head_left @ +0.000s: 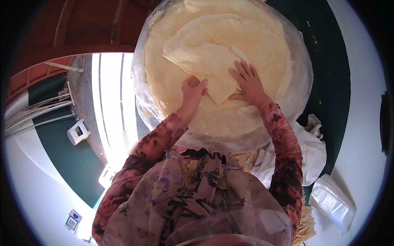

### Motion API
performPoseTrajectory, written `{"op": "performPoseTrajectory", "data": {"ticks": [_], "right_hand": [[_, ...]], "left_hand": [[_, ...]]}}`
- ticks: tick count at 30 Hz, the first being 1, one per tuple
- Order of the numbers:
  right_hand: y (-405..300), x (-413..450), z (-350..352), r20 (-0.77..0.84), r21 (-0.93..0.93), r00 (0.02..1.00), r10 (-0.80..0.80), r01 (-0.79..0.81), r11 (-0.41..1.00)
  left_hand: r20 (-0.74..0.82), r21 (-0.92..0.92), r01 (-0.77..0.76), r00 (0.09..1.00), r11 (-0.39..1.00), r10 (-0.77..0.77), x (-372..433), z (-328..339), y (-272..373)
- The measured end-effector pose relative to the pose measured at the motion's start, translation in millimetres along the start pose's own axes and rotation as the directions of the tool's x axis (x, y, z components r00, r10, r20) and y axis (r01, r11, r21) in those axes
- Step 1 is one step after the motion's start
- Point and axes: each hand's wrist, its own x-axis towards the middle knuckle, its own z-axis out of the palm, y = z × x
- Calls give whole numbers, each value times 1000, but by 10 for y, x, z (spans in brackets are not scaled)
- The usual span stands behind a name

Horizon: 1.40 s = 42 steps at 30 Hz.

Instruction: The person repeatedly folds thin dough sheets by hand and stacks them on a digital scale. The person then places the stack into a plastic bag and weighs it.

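Observation:
A wide stack of thin round flatbread sheets [221, 123] lies before me on clear plastic sheeting [303, 73], which surrounds it. The top sheet [206, 60] is partly folded, and one pointed corner of it faces me between my hands. My left hand [194, 91] pinches the edge of this folded sheet between thumb and fingers. My right hand [248, 83] rests on the sheet to the right of the corner, palm down, fingers spread, with the thumb near the sheet's edge.
White cloth [311, 153] lies at the stack's lower right, near a clear plastic bag [332, 200]. A pile of folded thin sheets [304, 226] shows at the bottom right. A white plastic stool [78, 132] stands at the left, near a bright doorway [114, 101].

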Motion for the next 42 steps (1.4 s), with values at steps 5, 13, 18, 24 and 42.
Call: {"op": "performPoseTrajectory", "data": {"ticks": [5, 13, 18, 24, 42], "right_hand": [[-153, -38, -17, -87, -16, 996, 5, -6, 1000], [-688, -109, 311, -71, 239, 995, -69, 84, 967], [-603, -85, 264, -17, 850, 968, 252, -119, 514], [-236, 43, 155, 557, 780, 467, 687, -578, -240], [94, -220, 17, 230, 973, 905, 359, -199, -120]], "left_hand": [[191, 46, 118, 974, 992, -125, 100, -137, 304], [236, 16, 314, 921, 949, -309, -610, -620, 594], [366, -26, 147, 922, 989, -128, -553, -272, 803], [555, 436, -841, 531, 320, 640, 280, 388, 769], [650, 714, -691, 593, -115, 475, 946, 675, 510]]}}
